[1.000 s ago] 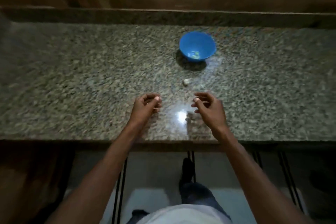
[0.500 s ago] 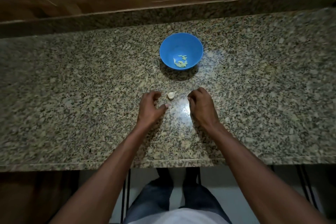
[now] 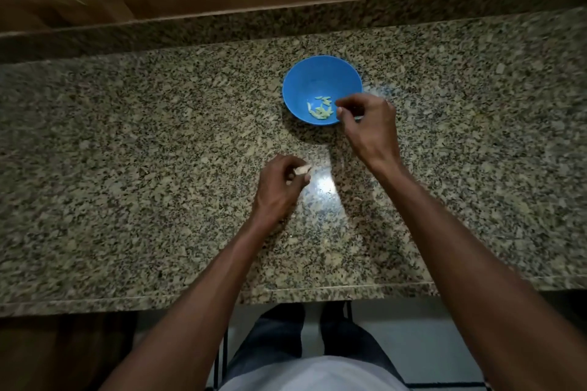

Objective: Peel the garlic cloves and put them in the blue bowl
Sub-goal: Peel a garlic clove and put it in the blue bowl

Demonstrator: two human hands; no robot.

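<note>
Head camera looks down on our granite counter [image 3: 127, 168], which runs the full width of the view. Its near edge crosses just above our legs, and its far edge meets a low granite upstand [image 3: 190, 28] with brown wood behind it. To the left and right of our arms the stone lies bare.

Our left hand [image 3: 279, 184] rests low over the middle of the counter with its fingers curled in, pinching a pale garlic clove [image 3: 301, 170] between thumb and fingertips; the clove's tip pokes out toward the right. Whether its skin is on or off we cannot tell.

Our right hand [image 3: 368, 124] reaches forward to the near right rim of the blue bowl [image 3: 317, 76], thumb and forefinger drawn close together over the rim. If they hold anything, it is too small and blurred for us to tell.

Several peeled cloves [image 3: 320, 108] lie together in the bottom of the bowl, which stands toward the far side of the counter. A bright glare spot [image 3: 324, 184] sits on the stone just right of our left hand, between our two forearms.
</note>
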